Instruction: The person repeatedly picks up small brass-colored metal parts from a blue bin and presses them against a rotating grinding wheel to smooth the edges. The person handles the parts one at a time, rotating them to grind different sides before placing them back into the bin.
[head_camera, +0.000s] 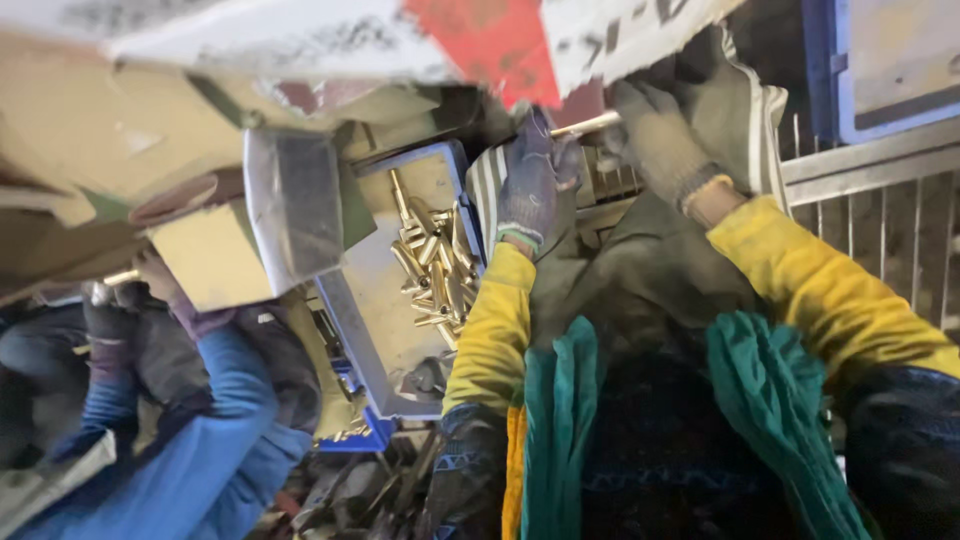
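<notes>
1. Our left hand (530, 185) and right hand (655, 140), both gloved, pinch a thin brass rod (590, 124) between them, likely to steady it.
2. The rod looks slim, golden and straight.
3. Beside our left hand, a grey tray (375, 300) holds loose brass pieces (435, 265) along its right edge.
4. A co-worker's blue sleeve (215, 440) sits left.

A thin brass rod (590, 124) lies level, pinched between both gloved hands.

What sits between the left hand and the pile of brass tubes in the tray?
In the head view, only a striped glove cuff and the blue tray's rim separate the gloved left hand from the brass tubes.
</notes>
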